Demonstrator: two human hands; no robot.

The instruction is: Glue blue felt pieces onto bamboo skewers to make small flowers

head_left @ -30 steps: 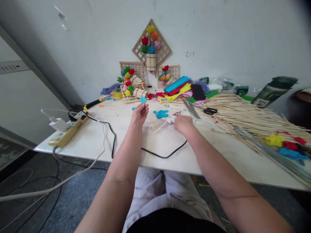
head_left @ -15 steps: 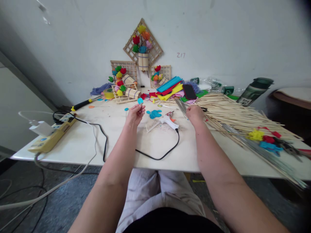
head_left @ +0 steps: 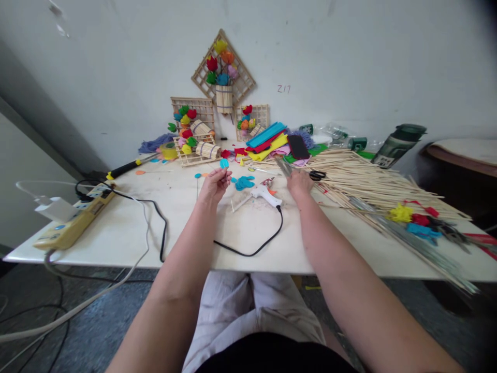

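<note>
My left hand [head_left: 214, 184] is raised above the white table [head_left: 128, 228] and pinches a small blue felt circle [head_left: 223, 163] between its fingertips. My right hand [head_left: 299, 183] rests on the table, its closed fingers on a bundle of thin grey metal wires [head_left: 284, 168]. Between the hands lies a white glue gun [head_left: 264, 194] with a black cord [head_left: 256, 246], and beside it a small pile of blue felt circles [head_left: 244, 182].
A large heap of bamboo sticks [head_left: 373, 181] covers the right side, with black scissors [head_left: 317, 175] and felt flowers [head_left: 411, 215]. Felt sheets [head_left: 267, 137], a dark phone [head_left: 297, 147] and lattice flower crafts [head_left: 194, 129] stand at the back. A yellow power strip [head_left: 73, 223] lies left.
My right hand let go of the glue gun, which now lies on the table, and moved right to the grey wires. My left hand kept holding the blue circle.
</note>
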